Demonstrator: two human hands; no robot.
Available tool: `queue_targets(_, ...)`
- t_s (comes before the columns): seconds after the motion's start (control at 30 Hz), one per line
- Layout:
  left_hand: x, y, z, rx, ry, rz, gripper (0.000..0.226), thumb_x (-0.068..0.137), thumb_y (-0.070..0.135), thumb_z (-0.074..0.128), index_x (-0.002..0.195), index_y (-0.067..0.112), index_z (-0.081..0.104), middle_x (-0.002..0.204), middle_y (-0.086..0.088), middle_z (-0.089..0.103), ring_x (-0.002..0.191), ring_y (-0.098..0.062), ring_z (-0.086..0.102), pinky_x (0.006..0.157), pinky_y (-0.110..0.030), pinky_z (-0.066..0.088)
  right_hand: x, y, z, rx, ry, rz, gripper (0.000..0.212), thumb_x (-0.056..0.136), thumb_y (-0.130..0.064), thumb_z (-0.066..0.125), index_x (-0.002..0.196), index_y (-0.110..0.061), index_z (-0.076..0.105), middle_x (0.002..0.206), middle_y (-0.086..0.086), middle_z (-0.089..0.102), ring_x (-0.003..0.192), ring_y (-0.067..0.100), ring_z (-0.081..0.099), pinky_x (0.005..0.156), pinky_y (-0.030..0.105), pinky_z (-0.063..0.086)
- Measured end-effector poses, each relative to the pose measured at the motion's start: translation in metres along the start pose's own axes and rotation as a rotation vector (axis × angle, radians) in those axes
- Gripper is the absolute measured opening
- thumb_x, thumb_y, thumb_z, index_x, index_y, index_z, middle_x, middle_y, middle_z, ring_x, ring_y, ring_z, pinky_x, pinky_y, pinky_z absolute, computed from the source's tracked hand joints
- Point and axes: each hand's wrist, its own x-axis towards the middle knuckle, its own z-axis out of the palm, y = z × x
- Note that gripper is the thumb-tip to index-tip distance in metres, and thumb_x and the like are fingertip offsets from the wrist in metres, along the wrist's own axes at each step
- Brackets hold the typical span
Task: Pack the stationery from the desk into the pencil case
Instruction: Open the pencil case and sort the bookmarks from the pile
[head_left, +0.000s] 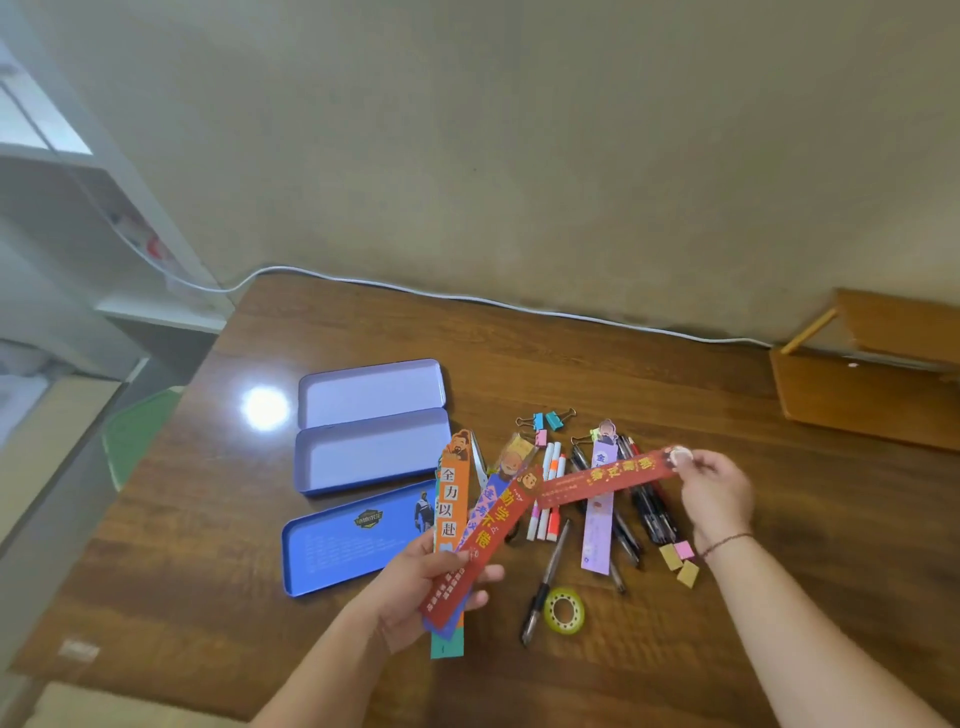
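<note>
Brown wooden desk (322, 332) against a plain wall carries the work: left hand (421, 587) fingers are closed around a fanned bundle of bookmarks (457, 525), and right hand (719, 493) fingertips pinch one end of a red bookmark (602, 478). Pencil case (371, 447) lies open left of both hands, lid tray (348, 535) just beside it. Right of the case lie pens (649, 504), highlighters (550, 483), binder clips (545, 420) and a tape roll (564, 610).

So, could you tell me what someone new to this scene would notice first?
Probably the fan of colourful bookmarks held in the left hand at the centre, with the right hand pinching one red bookmark above the pile of pens. Next, the open purple pencil case lying empty to their left, a blue tray in front of it.
</note>
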Motion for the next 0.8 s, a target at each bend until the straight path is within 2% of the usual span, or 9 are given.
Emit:
queue_targets(0.1,0.004,0.001,0.003,-0.055,-0.014,0.028,0.056,0.082,0.016,0.074,0.13,0.01,0.047,0.12,-0.023,0.067,0.112,-0.041,0.064,0.073,-0.044,0.06,-0.01,-0.016,-0.019,0.187,0.03,-0.019,0.01,0.091,-0.028,0.063,0.101,-0.025,0.065,0.094,-0.006,0.067,0.086,0.013,0.06,0.068,0.027,0.047)
queue_targets(0.3,0.012,-0.003,0.022,-0.096,-0.131,-0.015,0.058,0.077,0.037,0.075,0.125,0.01,0.056,0.124,-0.022,0.065,0.109,-0.036,0.066,0.078,-0.048,0.059,-0.066,-0.028,0.007,0.069,-0.34,-0.172,0.005,0.09,-0.025,0.066,0.085,-0.022,0.066,0.08,-0.005,0.075,0.076,0.005,0.069,0.059,0.018,0.05)
queue_targets(0.37,0.012,-0.003,0.026,-0.078,-0.196,-0.01,0.05,0.079,0.034,0.077,0.121,0.01,0.063,0.125,-0.023,0.064,0.111,-0.039,0.065,0.08,-0.049,0.059,-0.078,-0.023,0.018,0.036,-0.388,-0.21,0.006,0.088,-0.023,0.068,0.082,-0.021,0.065,0.076,-0.004,0.075,0.076,0.009,0.07,0.06,0.024,0.051)
queue_targets(0.43,0.011,-0.002,0.026,-0.019,-0.23,0.015,0.056,0.077,0.021,0.081,0.126,0.008,0.056,0.12,-0.022,0.066,0.109,-0.04,0.065,0.075,-0.045,0.059,-0.082,-0.019,0.023,0.009,-0.421,-0.234,0.008,0.087,-0.026,0.069,0.082,-0.021,0.064,0.07,-0.005,0.073,0.07,0.008,0.07,0.061,0.032,0.054)
queue_targets(0.5,0.01,0.0,0.023,0.045,-0.214,0.008,0.064,0.075,0.011,0.082,0.129,0.007,0.048,0.114,-0.021,0.068,0.102,-0.039,0.068,0.068,-0.04,0.06,-0.081,-0.014,0.024,-0.003,-0.399,-0.236,0.012,0.088,-0.033,0.066,0.081,-0.024,0.063,0.07,-0.006,0.073,0.065,0.006,0.067,0.061,0.033,0.054)
queue_targets(0.57,0.009,0.001,0.018,0.065,-0.177,0.009,0.063,0.075,0.008,0.08,0.128,0.006,0.047,0.112,-0.022,0.068,0.097,-0.038,0.07,0.063,-0.037,0.061,-0.073,-0.006,0.02,-0.148,-0.277,-0.245,0.019,0.09,-0.043,0.059,0.078,-0.029,0.061,0.078,-0.009,0.07,0.066,0.005,0.062,0.057,0.029,0.051)
queue_targets(0.63,0.008,0.002,0.014,0.032,-0.133,0.021,0.059,0.078,0.008,0.076,0.129,0.007,0.045,0.117,-0.024,0.067,0.097,-0.039,0.071,0.063,-0.037,0.061,-0.065,0.007,0.013,-0.458,-0.195,-0.229,0.027,0.089,-0.053,0.054,0.074,-0.03,0.058,0.078,-0.011,0.067,0.067,0.005,0.059,0.052,0.023,0.043)
queue_targets(0.7,0.008,0.003,0.011,0.01,-0.138,0.038,0.057,0.082,0.01,0.073,0.131,0.009,0.044,0.124,-0.025,0.064,0.096,-0.037,0.071,0.064,-0.035,0.061,-0.062,0.021,0.011,-0.705,-0.229,-0.191,0.035,0.085,-0.062,0.053,0.077,-0.028,0.06,0.073,-0.011,0.064,0.066,0.009,0.06,0.051,0.023,0.041)
queue_targets(0.8,0.006,0.004,0.009,0.019,-0.199,0.066,0.053,0.087,0.011,0.067,0.134,0.009,0.041,0.129,-0.026,0.061,0.088,-0.03,0.072,0.065,-0.033,0.06,-0.063,0.032,0.015,-0.842,-0.254,-0.172,0.038,0.081,-0.065,0.055,0.08,-0.028,0.059,0.07,-0.012,0.061,0.064,0.01,0.058,0.052,0.023,0.041)
